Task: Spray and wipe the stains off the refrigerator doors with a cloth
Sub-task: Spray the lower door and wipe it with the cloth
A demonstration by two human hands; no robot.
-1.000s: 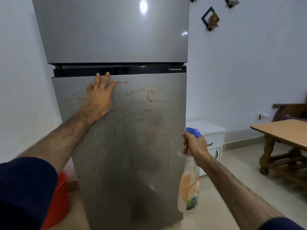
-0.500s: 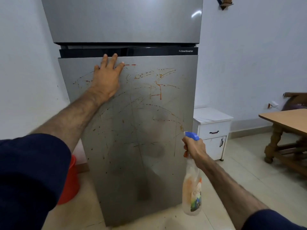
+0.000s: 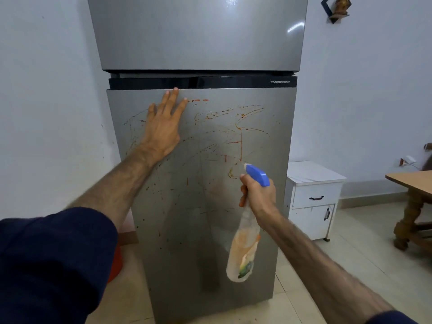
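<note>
**A:** Where is the spray bottle, and what are your hands doing?

**B:** Your right hand (image 3: 256,195) is at centre right of the frame, fingers curled round the neck of the spray bottle (image 3: 244,249). Its blue trigger head (image 3: 257,175) points up and left at the lower refrigerator door (image 3: 210,230); its long axis hangs down and slightly left from your fist. Your left hand (image 3: 163,127) lies flat near the door's top edge, upper centre, fingers straight and slightly spread.

**A:** Which way are the stains?

**B:** Red-orange stains (image 3: 238,134) sit just above and left of the nozzle, so the right hand is nearer those. More streaks run beside your left hand.

**A:** Room to move?

**B:** A white cabinet (image 3: 313,199) stands near the door's right edge, and the wooden tabletop (image 3: 413,181) is well apart at far right. No cloth is visible.
</note>
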